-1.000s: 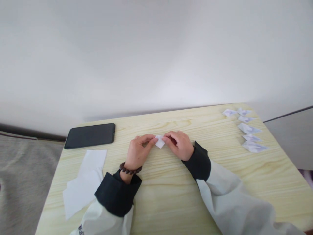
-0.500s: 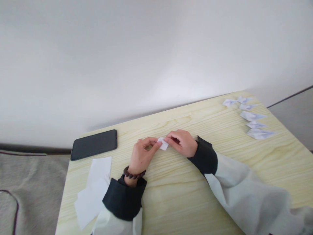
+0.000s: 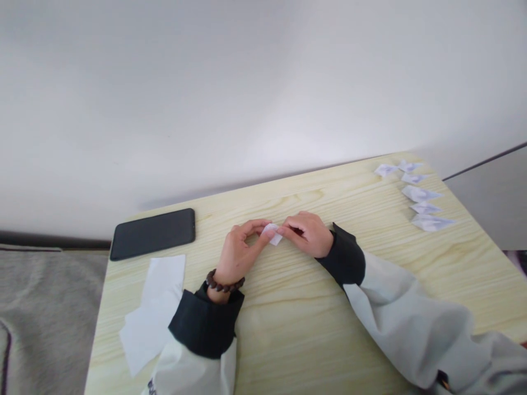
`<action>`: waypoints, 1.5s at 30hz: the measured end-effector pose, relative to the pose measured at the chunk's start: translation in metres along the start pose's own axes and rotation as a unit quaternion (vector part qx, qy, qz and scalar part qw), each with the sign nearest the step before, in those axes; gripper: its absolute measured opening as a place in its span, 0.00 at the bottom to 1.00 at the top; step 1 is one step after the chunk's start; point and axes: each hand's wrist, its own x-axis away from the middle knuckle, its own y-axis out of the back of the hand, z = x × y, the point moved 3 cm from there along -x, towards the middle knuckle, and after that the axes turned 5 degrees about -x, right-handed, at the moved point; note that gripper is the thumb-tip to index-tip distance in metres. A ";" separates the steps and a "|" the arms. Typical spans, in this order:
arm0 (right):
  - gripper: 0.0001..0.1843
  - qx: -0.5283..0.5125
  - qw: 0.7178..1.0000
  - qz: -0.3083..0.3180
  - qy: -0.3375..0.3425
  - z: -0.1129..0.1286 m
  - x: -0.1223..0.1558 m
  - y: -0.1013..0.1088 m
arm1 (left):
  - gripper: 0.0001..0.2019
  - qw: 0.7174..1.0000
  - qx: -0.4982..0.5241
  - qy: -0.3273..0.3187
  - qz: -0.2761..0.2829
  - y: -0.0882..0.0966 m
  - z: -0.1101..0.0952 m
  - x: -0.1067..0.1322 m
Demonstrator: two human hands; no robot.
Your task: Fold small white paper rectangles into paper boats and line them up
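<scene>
A small piece of folded white paper (image 3: 275,240) is pinched between both hands over the middle of the table. My left hand (image 3: 242,249), with a dark beaded bracelet at the wrist, grips its left side between thumb and fingers. From the other side, my right hand (image 3: 307,233) has thumb and index finger closed on the paper's right edge. The fingertips cover part of the paper, so its exact folds are hard to make out.
A black phone (image 3: 153,234) lies at the table's left back. Loose white paper sheets (image 3: 154,318) overlap in front of it, beside my left sleeve. Several folded paper figures (image 3: 432,222) sit at the right back of the wooden table (image 3: 288,340). Behind stands a pale wall (image 3: 247,99).
The paper has tilted slightly between my fingers, and its upper edge now looks more rounded. Both hands stay in nearly the same place. The whole view has shifted a little.
</scene>
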 end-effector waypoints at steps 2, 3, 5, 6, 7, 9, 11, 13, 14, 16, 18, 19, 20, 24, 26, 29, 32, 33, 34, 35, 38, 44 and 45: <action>0.22 0.003 1.000 0.004 0.006 0.000 0.000 -0.001 | 0.11 1.000 -0.021 0.002 -0.007 -0.001 0.001 0.000; 0.22 0.004 1.000 0.004 0.011 0.001 0.000 -0.001 | 0.11 1.000 -0.030 0.004 -0.010 -0.001 0.002 0.000; 0.21 0.000 1.000 0.008 0.026 0.001 0.001 -0.001 | 0.11 0.999 -0.038 0.008 -0.014 -0.002 0.002 0.001; 0.20 -0.004 0.999 0.011 0.033 0.001 0.001 -0.001 | 0.11 0.999 -0.040 0.008 -0.015 -0.002 0.001 0.001; 0.20 -0.008 0.999 0.014 0.038 0.001 0.001 -0.001 | 0.11 0.999 -0.039 0.009 -0.016 -0.001 0.001 0.001; 0.19 -0.017 0.999 0.019 0.041 0.001 0.000 -0.001 | 0.10 0.999 -0.031 0.009 -0.018 0.000 -0.001 0.001; 0.20 -0.020 0.999 0.027 0.041 0.000 0.000 -0.001 | 0.10 1.000 -0.021 0.010 -0.013 0.001 -0.004 0.000; 0.21 -0.018 0.998 0.036 0.045 -0.001 0.000 -0.002 | 0.11 1.000 -0.018 0.012 -0.003 0.002 -0.006 0.000; 0.21 -0.016 0.998 0.040 0.049 -0.001 0.000 -0.002 | 0.11 1.000 -0.019 0.011 0.002 0.002 -0.007 0.000; 0.22 -0.015 0.997 0.041 0.057 -0.001 0.000 -0.002 | 0.11 1.000 -0.020 0.010 0.003 0.001 -0.007 0.000; 0.22 -0.023 0.997 0.039 0.059 0.000 0.000 -0.002 | 0.11 1.000 -0.016 0.014 -0.010 0.000 -0.006 0.000; 0.21 -0.031 0.997 0.037 0.056 0.000 0.000 -0.002 | 0.11 1.000 -0.011 0.017 -0.019 0.000 -0.005 0.000; 0.21 -0.038 0.997 0.033 0.050 0.000 0.000 -0.002 | 0.11 0.999 -0.005 0.021 -0.027 -0.001 -0.004 0.001; 0.20 -0.051 0.999 0.008 0.003 -0.002 0.000 0.000 | 0.13 0.999 0.024 0.028 -0.015 -0.001 -0.002 0.001; 0.20 -0.047 0.999 0.007 -0.005 -0.002 0.000 0.000 | 0.12 0.999 0.026 0.023 0.008 -0.001 -0.003 0.000; 0.20 -0.044 0.999 0.012 0.010 -0.001 0.000 0.001 | 0.11 0.999 0.021 0.015 0.021 0.001 -0.006 0.000; 0.17 -0.060 0.998 0.015 0.022 0.000 0.000 0.001 | 0.11 0.999 0.031 0.012 0.027 0.003 -0.006 -0.001; 0.16 -0.065 0.998 0.014 0.024 0.000 0.000 0.002 | 0.11 0.999 0.038 0.013 0.031 0.004 -0.006 -0.001; 0.16 -0.066 0.997 0.013 0.026 0.000 0.001 0.002 | 0.11 0.998 0.046 0.015 0.033 0.004 -0.005 -0.001; 0.15 -0.065 0.997 0.011 0.028 0.000 0.001 0.002 | 0.11 0.998 0.055 0.017 0.033 0.004 -0.004 -0.001; 0.15 -0.062 0.998 0.010 0.029 0.000 0.000 0.001 | 0.11 0.997 0.071 0.027 0.028 0.003 -0.002 0.000; 0.16 -0.061 0.997 0.021 0.040 -0.001 0.000 0.000 | 0.12 0.996 0.078 0.045 0.015 0.000 -0.002 0.000; 0.16 -0.057 0.997 0.024 0.049 -0.001 0.000 -0.001 | 0.12 0.996 0.075 0.040 0.014 0.000 -0.002 0.000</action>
